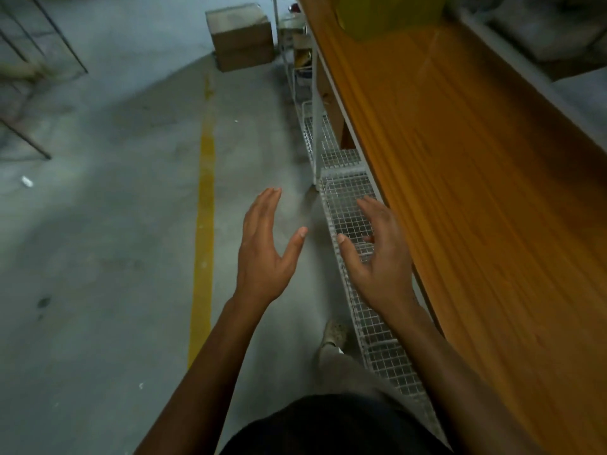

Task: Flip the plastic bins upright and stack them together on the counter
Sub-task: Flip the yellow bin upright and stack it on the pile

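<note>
— Bin (pixel 387 18): where is it?
— Far along the wooden tabletop (pixel 476 192), which runs ahead on the right. Only a blurred yellow-green piece shows at the top edge, so I can't tell whether it's upright or flipped.
— And the hands?
— Left hand (pixel 262 254) and right hand (pixel 381 257) are both released, fingers spread, holding nothing, well short of it. The right is nearer the tabletop.

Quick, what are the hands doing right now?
Left hand: open, fingers straight, holding nothing.
Right hand: open, fingers loosely spread, holding nothing.
</note>
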